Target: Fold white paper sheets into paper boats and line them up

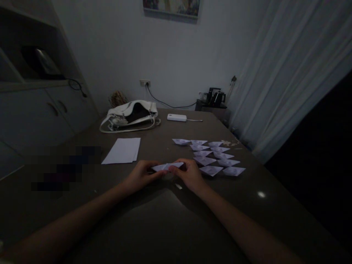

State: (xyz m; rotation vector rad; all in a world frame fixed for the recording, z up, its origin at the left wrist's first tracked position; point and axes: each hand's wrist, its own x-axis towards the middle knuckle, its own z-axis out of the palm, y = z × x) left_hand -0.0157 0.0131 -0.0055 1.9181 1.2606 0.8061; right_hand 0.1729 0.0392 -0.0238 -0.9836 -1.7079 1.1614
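A folded piece of white paper (167,167) is held just above the dark table (154,220), pinched from both ends. My left hand (141,175) grips its left end with closed fingers. My right hand (188,174) pinches its right end. Just right of my right hand lie several finished folded paper boats (211,156) in rows. A small stack of flat white sheets (122,150) lies to the left, beyond my left hand.
A white handbag (129,115) sits at the far side of the table, with a white power bank (176,117) and its cable beside it. A kettle (216,97) stands on a low stand by the curtain. Cupboards line the left wall.
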